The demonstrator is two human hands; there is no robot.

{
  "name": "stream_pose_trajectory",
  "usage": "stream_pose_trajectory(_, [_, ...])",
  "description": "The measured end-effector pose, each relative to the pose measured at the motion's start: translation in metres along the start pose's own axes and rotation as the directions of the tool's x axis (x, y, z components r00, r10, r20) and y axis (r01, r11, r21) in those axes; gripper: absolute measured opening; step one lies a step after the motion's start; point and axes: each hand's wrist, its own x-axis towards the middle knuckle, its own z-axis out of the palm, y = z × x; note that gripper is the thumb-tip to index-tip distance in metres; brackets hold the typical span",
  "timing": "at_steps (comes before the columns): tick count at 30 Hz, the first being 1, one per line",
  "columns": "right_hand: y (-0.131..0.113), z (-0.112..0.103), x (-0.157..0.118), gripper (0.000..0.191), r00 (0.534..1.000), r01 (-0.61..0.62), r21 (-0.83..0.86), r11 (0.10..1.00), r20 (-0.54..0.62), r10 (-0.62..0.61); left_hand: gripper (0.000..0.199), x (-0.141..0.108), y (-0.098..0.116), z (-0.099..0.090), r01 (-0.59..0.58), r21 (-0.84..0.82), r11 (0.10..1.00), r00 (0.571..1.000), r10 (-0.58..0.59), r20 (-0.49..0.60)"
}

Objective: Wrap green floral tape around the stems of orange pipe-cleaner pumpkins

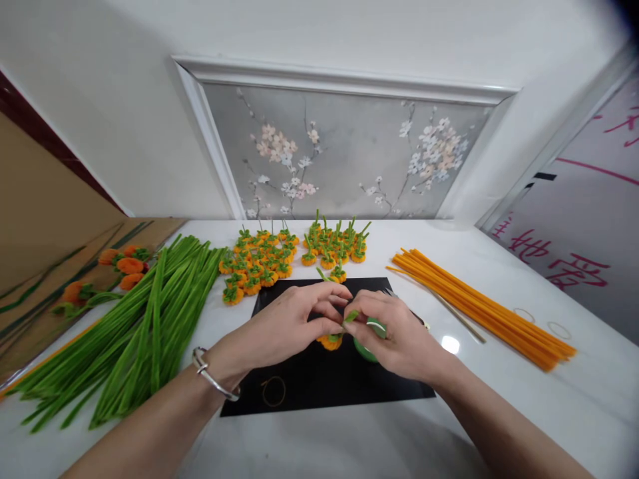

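My left hand (299, 316), with a silver bracelet at the wrist, pinches a small orange and green pipe-cleaner piece (330, 342) above a black mat (309, 386). Close against it, my right hand (382, 329) has its fingertips closed on a short green stem (352, 316) of that piece. The fingertips of both hands nearly meet. Beneath my right hand a round green object (365, 350) is partly hidden, and the tips of a metal tool show just behind that hand.
Rows of small orange and green pieces (257, 263) stand behind the mat. Long green pipe cleaners (154, 319) lie at the left, orange ones (484, 306) at the right. Orange flowers (130, 265) rest at the far left. A framed wall panel (339, 159) rises behind.
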Motion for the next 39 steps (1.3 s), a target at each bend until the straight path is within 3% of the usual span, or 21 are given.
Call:
stream_pose_trajectory(4, [-0.002,0.001,0.0,0.015,0.999,-0.037,0.042,0.998,-0.011,0.037,0.025,-0.001,0.002,0.004,-0.044,0.102,0.994,0.996,0.051,-0.067])
stream_pose_trajectory(8, [-0.005,0.0,0.0,0.015,0.998,-0.048,0.059,0.997,0.034,0.046,0.018,0.003,-0.004,0.008,-0.014,-0.014,1.0,0.998,0.013,-0.067])
stream_pose_trajectory(13, [-0.006,-0.002,0.001,0.014,0.996,-0.074,0.116,0.99,0.048,0.069,0.028,0.004,-0.005,0.005,0.039,-0.135,0.99,0.998,-0.045,-0.041])
stream_pose_trajectory(17, [-0.007,-0.003,0.002,0.013,0.989,-0.144,0.177,0.974,0.051,0.137,0.031,0.003,0.0,0.003,0.066,-0.136,0.989,0.995,-0.076,-0.067])
stream_pose_trajectory(23, [-0.004,-0.001,0.0,0.017,0.987,-0.161,0.281,0.946,0.024,0.161,0.008,0.003,0.002,0.001,0.058,-0.061,0.996,0.997,-0.062,-0.056])
stream_pose_trajectory(28, [0.002,-0.001,-0.001,0.029,0.985,-0.164,0.307,0.937,-0.001,0.173,0.011,0.004,-0.001,0.0,0.033,-0.073,0.997,0.997,-0.038,-0.06])
stream_pose_trajectory(39, [0.005,-0.003,0.0,0.036,0.981,-0.183,0.298,0.937,-0.013,0.195,0.015,0.007,-0.006,-0.001,0.026,-0.154,0.988,0.99,-0.046,-0.13])
